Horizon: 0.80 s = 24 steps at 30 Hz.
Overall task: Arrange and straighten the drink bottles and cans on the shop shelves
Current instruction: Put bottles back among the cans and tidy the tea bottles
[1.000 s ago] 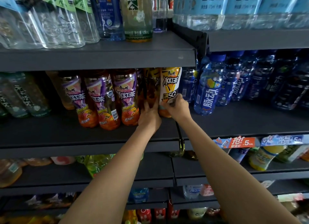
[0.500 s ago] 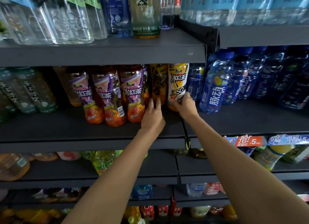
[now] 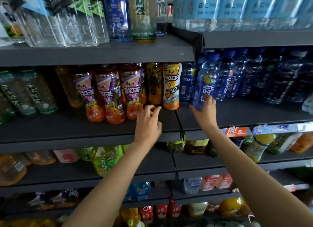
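The right hand [image 3: 204, 110] covers the base of the front blue bottle [image 3: 205, 81]. The blue bottles behind it [image 3: 271, 77] blur into dark shapes — labels unreadable. The clear top-shelf bottles [image 3: 55, 18] are cut off (caps out of frame) by the upper edge.

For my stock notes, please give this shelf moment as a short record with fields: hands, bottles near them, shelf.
left hand: left hand, fingers loosely curled, holds nothing, in front of the iced tea row
right hand: right hand, fingers spread, reaching at the base of the blue drink bottle
between the hands: yellow-and-white iced tea bottle, upright
left of it: purple-label iced tea bottles, upright, in a row
shelf: dark shelf, second from top in view
shelf above: clear water bottles
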Each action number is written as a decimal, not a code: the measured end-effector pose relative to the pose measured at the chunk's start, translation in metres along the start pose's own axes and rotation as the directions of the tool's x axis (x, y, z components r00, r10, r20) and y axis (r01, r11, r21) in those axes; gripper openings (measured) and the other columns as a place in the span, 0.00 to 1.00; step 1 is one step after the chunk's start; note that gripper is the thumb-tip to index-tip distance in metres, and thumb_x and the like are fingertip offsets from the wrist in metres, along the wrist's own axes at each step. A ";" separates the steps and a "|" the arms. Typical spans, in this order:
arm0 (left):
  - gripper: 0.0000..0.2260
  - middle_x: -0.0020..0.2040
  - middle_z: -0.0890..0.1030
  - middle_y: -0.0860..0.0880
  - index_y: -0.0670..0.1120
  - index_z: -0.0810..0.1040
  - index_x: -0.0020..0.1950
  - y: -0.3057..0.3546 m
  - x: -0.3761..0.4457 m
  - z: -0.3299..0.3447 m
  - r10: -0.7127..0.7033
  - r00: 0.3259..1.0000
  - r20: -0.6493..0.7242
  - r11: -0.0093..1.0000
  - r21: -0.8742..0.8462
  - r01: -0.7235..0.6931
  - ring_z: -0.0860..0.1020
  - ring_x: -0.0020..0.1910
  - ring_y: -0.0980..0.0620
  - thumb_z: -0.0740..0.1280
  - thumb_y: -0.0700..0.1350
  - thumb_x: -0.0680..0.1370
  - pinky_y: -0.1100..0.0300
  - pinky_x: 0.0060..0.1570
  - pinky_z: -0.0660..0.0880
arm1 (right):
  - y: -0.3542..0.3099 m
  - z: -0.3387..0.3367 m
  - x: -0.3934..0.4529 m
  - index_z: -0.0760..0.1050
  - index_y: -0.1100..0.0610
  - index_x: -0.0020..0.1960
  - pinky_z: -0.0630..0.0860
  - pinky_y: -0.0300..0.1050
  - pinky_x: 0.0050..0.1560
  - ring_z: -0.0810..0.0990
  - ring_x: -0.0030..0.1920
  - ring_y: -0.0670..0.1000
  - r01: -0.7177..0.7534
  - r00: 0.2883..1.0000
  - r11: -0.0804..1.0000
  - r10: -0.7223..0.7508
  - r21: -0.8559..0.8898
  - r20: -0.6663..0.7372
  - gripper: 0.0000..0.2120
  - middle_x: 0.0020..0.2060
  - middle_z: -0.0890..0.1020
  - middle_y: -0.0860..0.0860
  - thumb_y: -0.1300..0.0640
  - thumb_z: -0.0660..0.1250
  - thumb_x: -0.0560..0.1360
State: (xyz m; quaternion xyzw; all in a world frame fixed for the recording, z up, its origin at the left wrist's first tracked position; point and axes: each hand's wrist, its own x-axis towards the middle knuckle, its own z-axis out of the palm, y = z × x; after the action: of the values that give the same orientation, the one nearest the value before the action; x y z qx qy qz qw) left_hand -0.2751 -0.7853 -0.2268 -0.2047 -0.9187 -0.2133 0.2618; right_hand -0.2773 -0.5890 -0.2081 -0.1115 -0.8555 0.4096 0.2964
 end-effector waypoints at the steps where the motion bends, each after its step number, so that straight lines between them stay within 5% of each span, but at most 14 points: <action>1: 0.21 0.60 0.72 0.41 0.41 0.73 0.65 0.007 0.003 0.003 0.012 1.000 0.001 1.000 -0.022 -0.012 0.73 0.54 0.42 0.65 0.35 0.72 0.48 0.55 0.70 | 0.005 -0.007 0.007 0.62 0.65 0.67 0.65 0.47 0.61 0.68 0.64 0.59 -0.056 0.998 0.998 0.056 0.006 -0.032 0.28 0.64 0.67 0.60 0.57 0.70 0.73; 6: 0.21 0.59 0.72 0.41 0.41 0.73 0.64 0.030 0.016 0.015 0.010 1.000 -0.023 0.997 -0.070 -0.011 0.73 0.55 0.41 0.64 0.35 0.72 0.48 0.52 0.70 | 0.026 -0.027 0.041 0.61 0.63 0.68 0.66 0.48 0.60 0.70 0.65 0.59 -0.213 0.974 0.977 0.212 -0.004 0.081 0.31 0.66 0.71 0.58 0.55 0.72 0.72; 12: 0.20 0.58 0.72 0.40 0.40 0.73 0.63 0.072 0.037 0.030 0.057 0.995 -0.087 0.994 -0.087 -0.065 0.73 0.58 0.40 0.64 0.33 0.71 0.45 0.55 0.72 | 0.052 -0.057 0.061 0.62 0.61 0.69 0.70 0.48 0.58 0.74 0.61 0.57 0.026 0.994 0.999 -0.029 0.035 0.106 0.29 0.64 0.71 0.58 0.58 0.71 0.72; 16: 0.19 0.58 0.73 0.40 0.39 0.72 0.63 0.127 0.051 0.061 0.057 0.988 -0.142 0.991 -0.108 -0.073 0.73 0.59 0.40 0.62 0.34 0.72 0.45 0.59 0.71 | 0.093 -0.116 0.069 0.65 0.64 0.66 0.67 0.42 0.54 0.73 0.58 0.59 0.263 0.965 0.964 -0.263 -0.044 0.018 0.25 0.60 0.72 0.60 0.61 0.69 0.73; 19: 0.18 0.59 0.73 0.41 0.40 0.71 0.64 0.183 0.059 0.096 0.008 0.993 -0.115 0.994 -0.111 -0.021 0.73 0.58 0.40 0.60 0.36 0.73 0.44 0.57 0.71 | 0.138 -0.172 0.082 0.66 0.66 0.65 0.66 0.48 0.59 0.70 0.60 0.62 0.343 0.935 0.932 -0.351 -0.116 -0.052 0.23 0.59 0.71 0.63 0.62 0.68 0.73; 24: 0.21 0.61 0.70 0.44 0.43 0.66 0.69 0.284 0.078 0.148 -0.040 0.999 0.020 0.985 -0.168 0.042 0.75 0.55 0.45 0.61 0.37 0.76 0.48 0.56 0.68 | 0.205 -0.268 0.114 0.62 0.64 0.66 0.64 0.53 0.62 0.64 0.63 0.63 0.188 0.897 0.951 -0.267 -0.244 -0.353 0.27 0.65 0.63 0.65 0.61 0.69 0.71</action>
State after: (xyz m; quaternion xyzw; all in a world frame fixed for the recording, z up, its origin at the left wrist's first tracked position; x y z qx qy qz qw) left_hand -0.2557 -0.4564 -0.2153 -0.2090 -0.9035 -0.2939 0.2315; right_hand -0.2184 -0.2382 -0.1871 -0.1177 -0.8258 0.2526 0.4904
